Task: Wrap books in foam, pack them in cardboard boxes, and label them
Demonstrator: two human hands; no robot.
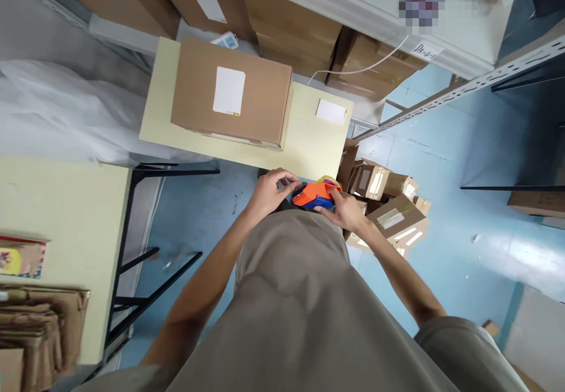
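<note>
Both my hands hold an orange and blue tape dispenser (314, 195) close to my body, just below the near edge of a pale yellow table (309, 142). My left hand (269, 190) pinches its left end with curled fingers. My right hand (346, 209) wraps round its right side. On the table lies a closed cardboard box (265, 95) with a white label (229, 90) on top. A loose white label (331, 111) lies on the table to the right of the box.
A pile of small cardboard boxes (388, 203) lies on the blue floor at my right. Metal shelving (485, 74) with stacked cartons (291, 33) runs behind the table. A second pale table (66, 221) stands at left, with flattened cardboard (39, 321) on it.
</note>
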